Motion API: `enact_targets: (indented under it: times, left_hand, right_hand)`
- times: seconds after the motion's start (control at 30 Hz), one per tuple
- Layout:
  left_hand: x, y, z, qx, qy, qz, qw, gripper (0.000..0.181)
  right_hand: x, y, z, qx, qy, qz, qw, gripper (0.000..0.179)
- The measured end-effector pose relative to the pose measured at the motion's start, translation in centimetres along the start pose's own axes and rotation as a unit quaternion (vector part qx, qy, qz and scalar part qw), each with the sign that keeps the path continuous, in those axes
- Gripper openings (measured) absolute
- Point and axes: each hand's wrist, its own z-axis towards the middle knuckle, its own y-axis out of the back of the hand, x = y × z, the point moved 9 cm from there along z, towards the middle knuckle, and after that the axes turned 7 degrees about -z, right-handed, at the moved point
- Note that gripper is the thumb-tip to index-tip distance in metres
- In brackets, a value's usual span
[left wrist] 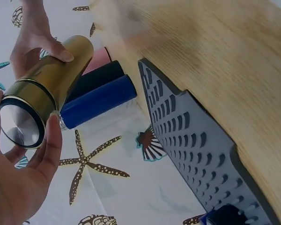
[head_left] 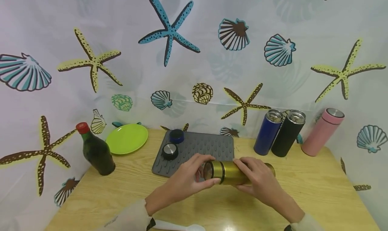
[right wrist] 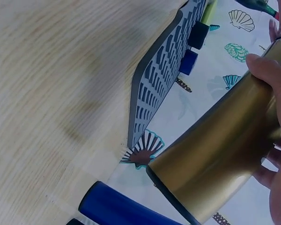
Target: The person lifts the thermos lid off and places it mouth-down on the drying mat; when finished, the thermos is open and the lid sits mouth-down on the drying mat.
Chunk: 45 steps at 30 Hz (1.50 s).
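Observation:
A gold thermos flask [head_left: 231, 173] lies sideways, held up over the table by both hands. My left hand [head_left: 188, 178] grips its lid end, thumb and fingers around the rim. In the left wrist view the silver-topped lid [left wrist: 22, 125] sits on the flask, with a dark ring below it. Around the flask's body curls my right hand [head_left: 260, 181], thumb across one side. The dark-edged base [right wrist: 171, 194] points away from the lid in the right wrist view. Behind the flask lies a grey ribbed mat [head_left: 209, 145] carrying a black lid [head_left: 170, 152] and a blue lid [head_left: 176, 136].
Lidless blue [head_left: 266, 135] and black [head_left: 286, 136] flasks stand at the back right, beside a pink flask [head_left: 321, 135] with its lid on. At the left are a red-capped dark bottle [head_left: 98, 152] and a lime-green plate [head_left: 127, 139]. A white spoon [head_left: 179, 227] lies at the front edge.

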Motion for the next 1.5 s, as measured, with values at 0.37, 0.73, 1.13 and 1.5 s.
enact_targets:
  times: [0.37, 0.73, 1.13, 1.5]
  left_hand:
    - [-2.1, -1.4, -1.0, 0.024, -0.231, 0.239, 0.943, 0.089]
    - [-2.2, -0.3, -0.8, 0.005, -0.14, 0.071, 0.9875, 0.065]
    - [-3.0, -0.9, -1.2, 0.024, -0.187, 0.225, 0.9558, 0.1]
    - [-3.9, -0.9, -2.7, 0.024, -0.307, 0.255, 0.9166, 0.082]
  right_hand:
    - [-0.7, 0.8, 0.3, -0.013, 0.002, -0.012, 0.9998, 0.092]
    - [0.0, 1.1, 0.0, -0.012, 0.007, -0.008, 0.9999, 0.093]
    - [-0.1, 1.7, 0.1, -0.009, 0.002, -0.008, 0.9999, 0.09]
    - [0.8, 2.1, 0.0, -0.015, 0.02, 0.001, 0.9997, 0.093]
